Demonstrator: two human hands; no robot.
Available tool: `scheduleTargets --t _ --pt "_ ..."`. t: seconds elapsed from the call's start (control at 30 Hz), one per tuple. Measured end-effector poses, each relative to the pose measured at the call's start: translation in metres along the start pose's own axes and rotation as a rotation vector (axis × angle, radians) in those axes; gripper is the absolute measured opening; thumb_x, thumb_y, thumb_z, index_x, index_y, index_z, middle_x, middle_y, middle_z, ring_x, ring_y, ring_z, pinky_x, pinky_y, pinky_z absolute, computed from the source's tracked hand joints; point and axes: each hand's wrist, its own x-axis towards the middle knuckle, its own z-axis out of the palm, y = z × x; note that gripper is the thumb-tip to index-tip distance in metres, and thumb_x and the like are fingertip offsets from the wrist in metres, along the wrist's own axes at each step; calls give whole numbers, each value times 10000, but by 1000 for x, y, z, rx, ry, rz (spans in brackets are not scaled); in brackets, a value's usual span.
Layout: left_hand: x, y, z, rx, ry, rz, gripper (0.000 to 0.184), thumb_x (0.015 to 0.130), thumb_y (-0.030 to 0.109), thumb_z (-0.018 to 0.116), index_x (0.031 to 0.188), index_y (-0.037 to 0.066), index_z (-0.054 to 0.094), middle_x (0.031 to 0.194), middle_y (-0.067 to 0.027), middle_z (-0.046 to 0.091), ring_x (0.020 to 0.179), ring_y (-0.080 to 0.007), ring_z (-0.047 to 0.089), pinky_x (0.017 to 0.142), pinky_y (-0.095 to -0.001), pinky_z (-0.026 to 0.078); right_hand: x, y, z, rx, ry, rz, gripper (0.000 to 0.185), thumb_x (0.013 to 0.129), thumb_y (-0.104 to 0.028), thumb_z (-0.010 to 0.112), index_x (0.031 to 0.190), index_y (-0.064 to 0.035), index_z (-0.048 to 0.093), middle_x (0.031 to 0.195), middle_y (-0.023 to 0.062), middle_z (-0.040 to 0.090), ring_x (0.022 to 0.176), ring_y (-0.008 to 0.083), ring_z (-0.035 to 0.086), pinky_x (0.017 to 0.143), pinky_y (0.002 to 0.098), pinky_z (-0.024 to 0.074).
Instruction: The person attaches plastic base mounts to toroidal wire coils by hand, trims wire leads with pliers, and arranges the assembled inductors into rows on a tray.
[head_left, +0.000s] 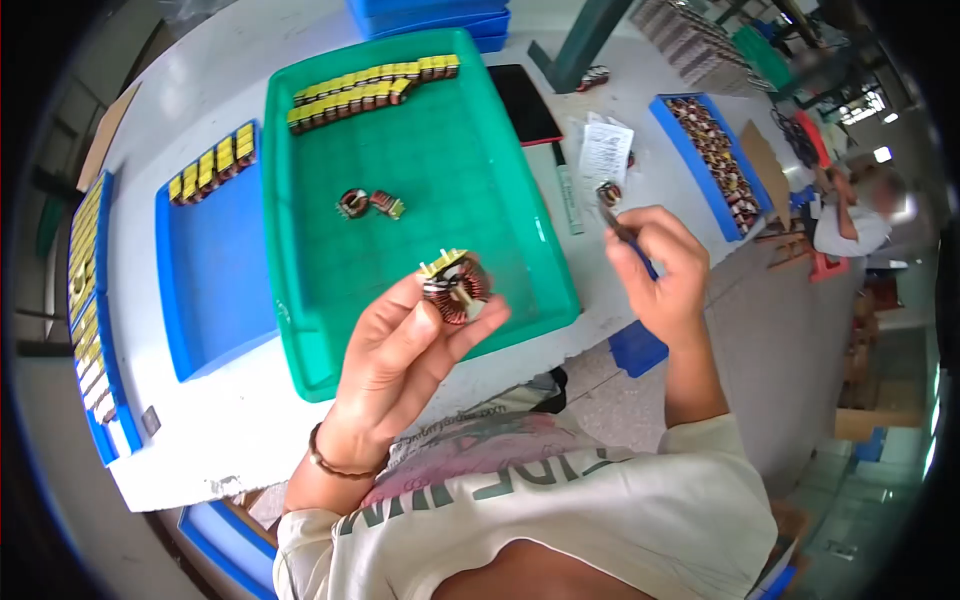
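Observation:
Between the thumb and fingers of my left hand (405,345) is a copper-wound toroidal coil (455,292) with a yellow base, its pins pointing up. It is held above the near part of a green tray (440,190). My right hand (660,265) is closed around a slim dark tool (622,232) with a blue part; its exact kind is hard to make out. The tool's tip lies close to a small loose coil (609,192) on the table. Two more coils, one round (353,203) and one on its side (387,205), lie inside the green tray.
Rows of yellow-based coils (350,98) line the tray's far end. Left stands a blue tray (215,290) with several coils. A black tablet-like object (523,105), a marker (568,190) and a paper label (606,150) lie right. Farther right are a full blue box (712,165) and another person (855,220).

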Motion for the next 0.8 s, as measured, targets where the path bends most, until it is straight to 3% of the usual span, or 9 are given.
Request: scheduleTargets --t 0.07,0.23,0.8 --pt "0 1 1 -38 -90 6 467 865 116 601 1248 -73 413 1179 -179 534 1072 -286 546 1032 -458 366 15 -23 -4 33 -107 -219 294 770 -197 666 609 -49 470 808 74 527 612 212 441 572 295 390" --pt "-7 4 0 -4 -62 55 455 857 128 617 1234 -47 432 1169 -160 544 1070 -267 549 1040 -461 357 27 -42 14 -62 -118 -456 356 756 -230 678 525 -57 469 855 62 543 658 193 463 592 282 390" --pt "-15 -2 -2 31 -1 155 467 802 85 677 1210 46 454 1245 -141 500 1137 -245 502 1035 -426 356 37 -65 18 -140 -117 -496 341 695 -183 711 538 -45 442 899 94 554 682 227 467 624 314 403"
